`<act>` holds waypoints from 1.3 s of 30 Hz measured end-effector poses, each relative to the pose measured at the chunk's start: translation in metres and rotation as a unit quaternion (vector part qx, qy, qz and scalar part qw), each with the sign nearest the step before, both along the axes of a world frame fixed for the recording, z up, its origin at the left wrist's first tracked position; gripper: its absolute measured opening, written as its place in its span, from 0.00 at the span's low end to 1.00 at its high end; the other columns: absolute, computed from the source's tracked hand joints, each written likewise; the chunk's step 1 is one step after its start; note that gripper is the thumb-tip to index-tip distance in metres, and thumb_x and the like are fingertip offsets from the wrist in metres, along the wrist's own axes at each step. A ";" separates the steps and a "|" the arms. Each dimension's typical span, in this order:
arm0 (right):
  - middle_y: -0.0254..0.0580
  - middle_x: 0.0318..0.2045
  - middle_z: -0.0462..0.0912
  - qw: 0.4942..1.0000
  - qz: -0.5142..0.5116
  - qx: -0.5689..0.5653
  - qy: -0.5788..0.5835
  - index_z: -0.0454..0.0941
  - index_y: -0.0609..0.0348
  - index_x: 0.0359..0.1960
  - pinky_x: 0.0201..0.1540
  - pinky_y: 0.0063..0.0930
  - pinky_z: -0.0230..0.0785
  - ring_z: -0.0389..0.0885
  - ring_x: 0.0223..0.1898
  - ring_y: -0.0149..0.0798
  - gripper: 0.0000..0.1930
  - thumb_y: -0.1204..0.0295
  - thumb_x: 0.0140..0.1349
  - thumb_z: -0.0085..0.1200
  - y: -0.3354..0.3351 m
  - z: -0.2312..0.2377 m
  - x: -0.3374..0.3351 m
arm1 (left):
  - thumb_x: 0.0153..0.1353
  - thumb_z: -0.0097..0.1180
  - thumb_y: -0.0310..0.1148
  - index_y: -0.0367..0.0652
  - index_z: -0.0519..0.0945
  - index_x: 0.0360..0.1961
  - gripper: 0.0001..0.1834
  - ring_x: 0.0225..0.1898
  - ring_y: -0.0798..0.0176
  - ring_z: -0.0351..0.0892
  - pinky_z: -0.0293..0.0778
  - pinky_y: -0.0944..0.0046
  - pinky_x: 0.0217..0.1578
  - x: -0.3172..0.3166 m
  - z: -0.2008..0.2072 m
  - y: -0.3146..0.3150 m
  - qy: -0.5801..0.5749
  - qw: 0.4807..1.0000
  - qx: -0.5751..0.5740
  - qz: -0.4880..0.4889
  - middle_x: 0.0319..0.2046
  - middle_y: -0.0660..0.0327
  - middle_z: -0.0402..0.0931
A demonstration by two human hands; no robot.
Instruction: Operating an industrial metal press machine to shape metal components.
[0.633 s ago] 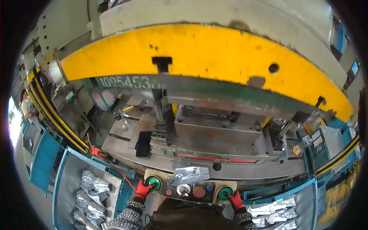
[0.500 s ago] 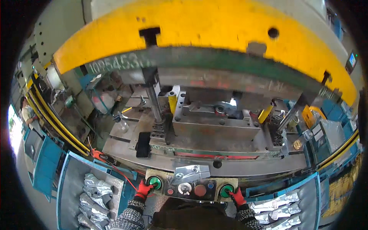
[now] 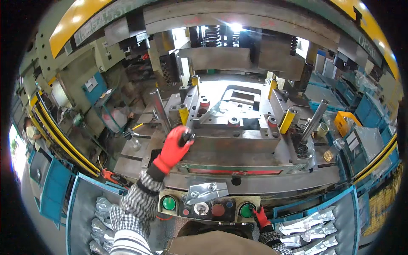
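My left hand (image 3: 173, 148), in a red glove with dark fingertips, is raised over the front edge of the press, beside the lower die (image 3: 231, 145). Its fingers are loosely bent, and I see nothing held in them. My right hand (image 3: 262, 217), also gloved in red, has its fingers extended at the rim of the right green button (image 3: 247, 210). The left green button (image 3: 169, 203) is uncovered. A stamped metal bracket (image 3: 208, 192) rests on the control box between the buttons. On the lower die lies a shiny metal piece (image 3: 229, 111).
Overhead is the raised upper die (image 3: 242, 19). Guide posts (image 3: 159, 111) and yellow pins (image 3: 287, 120) stand around the lower die. Metal parts fill a left bin (image 3: 73, 212) and a right bin (image 3: 353, 208). A clear bottle (image 3: 133, 141) stands at left. Another person (image 3: 33, 134) is far left.
The upper die has risen, exposing the lower die and the metal piece on it. My left hand has left its green button and moved up and forward. My right hand has barely shifted.
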State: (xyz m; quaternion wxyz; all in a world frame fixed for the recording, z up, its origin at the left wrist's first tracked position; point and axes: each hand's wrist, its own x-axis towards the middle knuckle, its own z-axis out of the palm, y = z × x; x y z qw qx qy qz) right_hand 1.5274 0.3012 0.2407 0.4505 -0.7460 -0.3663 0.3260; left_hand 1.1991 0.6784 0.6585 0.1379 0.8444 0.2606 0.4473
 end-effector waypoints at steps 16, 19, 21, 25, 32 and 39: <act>0.43 0.48 0.78 0.950 -0.250 0.049 0.179 0.74 0.60 0.62 0.55 0.34 0.68 0.74 0.50 0.41 0.23 0.58 0.72 0.57 -0.144 -0.032 0.062 | 0.49 0.66 0.44 0.46 0.82 0.43 0.21 0.50 0.50 0.78 0.73 0.46 0.48 0.241 0.001 0.148 0.235 0.906 0.208 0.285 0.45 0.52 0.80; 0.36 0.45 0.80 0.923 -0.324 0.119 0.169 0.75 0.61 0.61 0.52 0.29 0.69 0.77 0.46 0.32 0.22 0.61 0.72 0.58 -0.135 -0.001 0.126 | 0.56 0.63 0.39 0.39 0.80 0.44 0.18 0.44 0.46 0.83 0.78 0.47 0.44 0.231 0.022 0.163 0.139 0.940 0.186 0.250 0.41 0.48 0.82; 0.42 0.58 0.80 0.920 -0.349 0.157 0.081 0.72 0.65 0.67 0.63 0.31 0.66 0.76 0.58 0.35 0.26 0.64 0.72 0.59 -0.128 0.026 0.174 | 0.60 0.61 0.34 0.37 0.78 0.46 0.16 0.41 0.44 0.85 0.79 0.46 0.42 0.230 0.028 0.154 0.035 0.984 0.101 0.140 0.37 0.47 0.83; 0.40 0.54 0.80 0.917 -0.356 0.180 -0.025 0.73 0.64 0.63 0.58 0.30 0.66 0.76 0.54 0.34 0.24 0.64 0.71 0.59 -0.067 0.118 0.258 | 0.62 0.62 0.27 0.35 0.74 0.56 0.22 0.40 0.49 0.87 0.80 0.53 0.42 0.185 0.088 0.093 -0.044 0.997 0.031 0.056 0.37 0.46 0.85; 0.37 0.47 0.81 0.943 -0.270 0.049 -0.187 0.76 0.62 0.58 0.51 0.29 0.67 0.75 0.47 0.31 0.19 0.65 0.70 0.59 0.011 0.143 0.419 | 0.63 0.48 0.13 0.36 0.69 0.66 0.28 0.54 0.62 0.79 0.75 0.63 0.54 0.005 0.070 0.005 -0.157 0.985 -0.074 -0.015 0.54 0.56 0.79; 0.33 0.41 0.81 0.960 -0.203 -0.006 -0.191 0.78 0.60 0.52 0.44 0.29 0.67 0.75 0.39 0.29 0.15 0.65 0.69 0.59 0.022 0.105 0.509 | 0.61 0.45 0.13 0.38 0.68 0.67 0.31 0.62 0.63 0.74 0.69 0.62 0.63 -0.086 -0.039 -0.111 -0.144 0.941 -0.307 -0.015 0.60 0.58 0.74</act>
